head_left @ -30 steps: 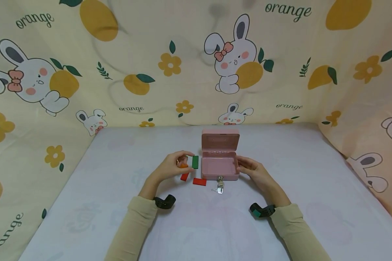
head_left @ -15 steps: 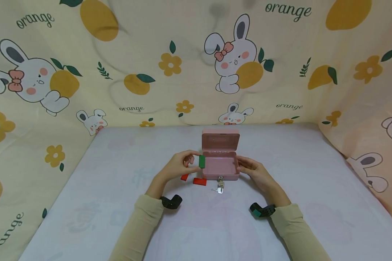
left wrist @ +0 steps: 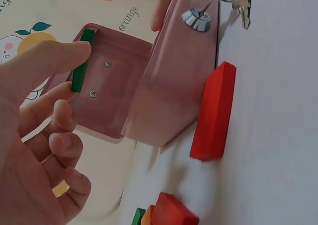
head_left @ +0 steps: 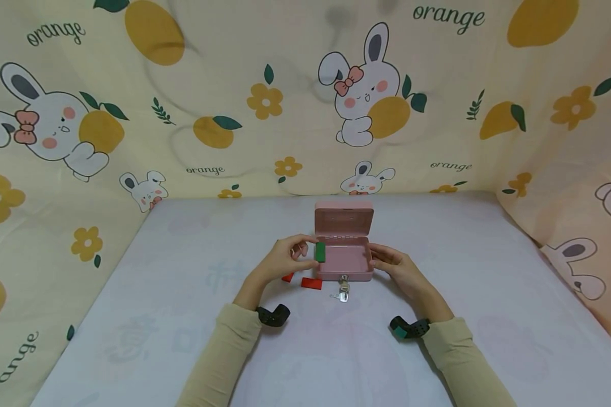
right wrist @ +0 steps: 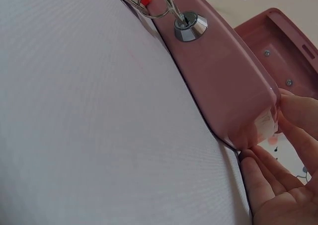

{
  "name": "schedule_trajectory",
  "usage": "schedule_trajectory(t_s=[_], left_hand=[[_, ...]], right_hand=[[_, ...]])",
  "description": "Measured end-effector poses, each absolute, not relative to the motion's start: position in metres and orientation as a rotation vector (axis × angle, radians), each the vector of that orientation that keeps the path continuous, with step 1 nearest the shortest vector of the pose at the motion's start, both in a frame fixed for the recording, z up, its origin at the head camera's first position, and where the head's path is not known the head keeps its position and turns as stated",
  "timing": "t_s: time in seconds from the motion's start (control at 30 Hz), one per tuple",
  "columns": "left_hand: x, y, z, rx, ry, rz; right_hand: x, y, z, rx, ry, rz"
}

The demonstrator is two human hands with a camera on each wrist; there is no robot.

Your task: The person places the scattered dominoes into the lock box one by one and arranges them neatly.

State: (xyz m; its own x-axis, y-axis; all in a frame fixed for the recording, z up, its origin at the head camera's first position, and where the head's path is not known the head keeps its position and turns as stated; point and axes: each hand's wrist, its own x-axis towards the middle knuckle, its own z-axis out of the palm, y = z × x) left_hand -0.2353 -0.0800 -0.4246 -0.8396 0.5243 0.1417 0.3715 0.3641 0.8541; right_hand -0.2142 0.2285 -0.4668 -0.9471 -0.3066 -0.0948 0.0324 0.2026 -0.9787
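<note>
The left hand (head_left: 287, 257) pinches a green rectangular block (head_left: 320, 252) between thumb and index finger, near its opposite ends; the other fingers are loosely bent and hold nothing. The block is in the air, at the nine o'clock wall of the open pink cash box (head_left: 356, 277). At three o'clock, the right hand (head_left: 394, 263) touches this box with fingers slightly apart. I would judge the block light, stiff and hardly fragile, maybe a little slippery; its two ends seem the surest hold. At eight o'clock lies a red block (head_left: 312, 283)
</note>
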Motion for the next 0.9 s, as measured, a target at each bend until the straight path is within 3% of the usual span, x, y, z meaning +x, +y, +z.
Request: schedule_trajectory(t_s=[0.9], left_hand=[[-0.235, -0.056, -0.426, 0.798, 2.377, 1.49]], right_hand=[[-0.217, 0.23, -0.471, -0.275, 2.224, -1.792]])
